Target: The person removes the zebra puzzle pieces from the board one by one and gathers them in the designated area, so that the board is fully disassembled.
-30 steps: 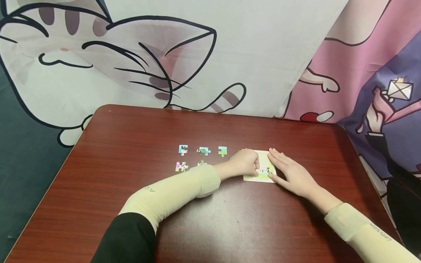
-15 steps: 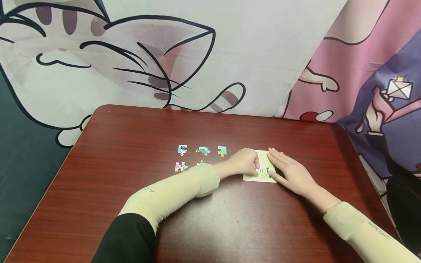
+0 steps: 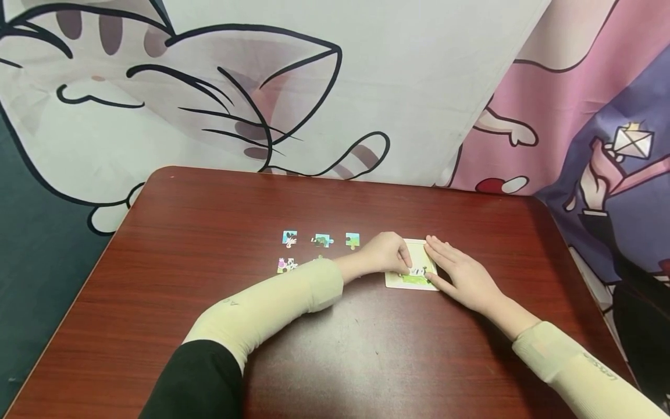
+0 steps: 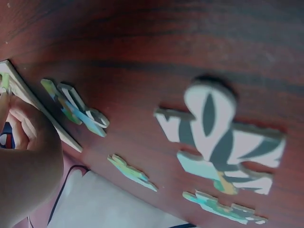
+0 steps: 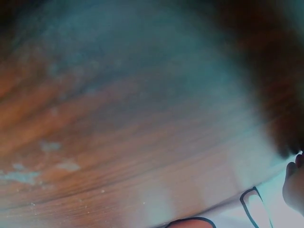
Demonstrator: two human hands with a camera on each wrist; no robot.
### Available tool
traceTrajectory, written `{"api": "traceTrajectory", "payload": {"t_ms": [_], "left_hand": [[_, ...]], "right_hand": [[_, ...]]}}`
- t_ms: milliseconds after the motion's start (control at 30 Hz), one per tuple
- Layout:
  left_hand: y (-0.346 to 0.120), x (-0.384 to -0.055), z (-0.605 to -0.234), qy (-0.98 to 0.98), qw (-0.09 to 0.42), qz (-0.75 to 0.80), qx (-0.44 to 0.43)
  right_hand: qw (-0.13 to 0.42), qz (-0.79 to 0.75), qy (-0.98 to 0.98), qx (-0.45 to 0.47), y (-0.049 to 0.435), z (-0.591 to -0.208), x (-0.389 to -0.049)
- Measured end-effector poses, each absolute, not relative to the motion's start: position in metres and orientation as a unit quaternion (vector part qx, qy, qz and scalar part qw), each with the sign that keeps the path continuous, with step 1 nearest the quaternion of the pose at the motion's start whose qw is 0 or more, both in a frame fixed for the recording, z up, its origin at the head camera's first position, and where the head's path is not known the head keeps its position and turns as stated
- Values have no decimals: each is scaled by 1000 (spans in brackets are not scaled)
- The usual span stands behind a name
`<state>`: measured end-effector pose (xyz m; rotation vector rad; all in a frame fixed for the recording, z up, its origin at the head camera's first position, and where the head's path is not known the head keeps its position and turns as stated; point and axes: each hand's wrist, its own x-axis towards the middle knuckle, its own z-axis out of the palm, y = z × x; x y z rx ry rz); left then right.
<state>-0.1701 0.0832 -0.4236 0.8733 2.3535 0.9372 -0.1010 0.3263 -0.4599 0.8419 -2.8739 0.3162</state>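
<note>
A shallow pale puzzle board (image 3: 419, 250), green along its near edge, lies on the table between the hands in the head view. My left hand (image 3: 384, 253) bends over its left side with fingers curled and tips at the board. Whether a piece is between those fingertips is hidden. A small black-and-white picture (image 3: 417, 272) shows just beside them. My right hand (image 3: 466, 276) lies with straight fingers along the board's right edge. In the left wrist view the left hand (image 4: 28, 156) reaches the board (image 4: 47, 114), and a zebra-striped puzzle piece (image 4: 213, 137) lies close.
Loose puzzle pieces lie left of the board: one blue and white (image 3: 289, 238), one with green and blue (image 3: 322, 240), one blue and green (image 3: 353, 240), one pink and white (image 3: 287, 265). The left forearm partly covers others. A patterned curtain (image 3: 408, 105) hangs behind the table (image 3: 209, 203).
The left hand has lifted slightly and shifted a little left, its fingertips drawing in at the board. The right hand stays along the board's edge.
</note>
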Motion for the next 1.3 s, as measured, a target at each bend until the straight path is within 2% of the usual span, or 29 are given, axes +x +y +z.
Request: {"api": "traceTrajectory", "payload": {"t_ms": [367,700,1300], "left_hand": [[57,-179,-406,834,236,379,324],[13,-182,-392,831,244,400,299],[-57,-175,-391,830,272,428,232]], "right_hand": [[65,108,-951,282,329,-460,-102],[31,110,-954,277,329,-454,-100],[-20,118,-950,289,335,-449,-100]]}}
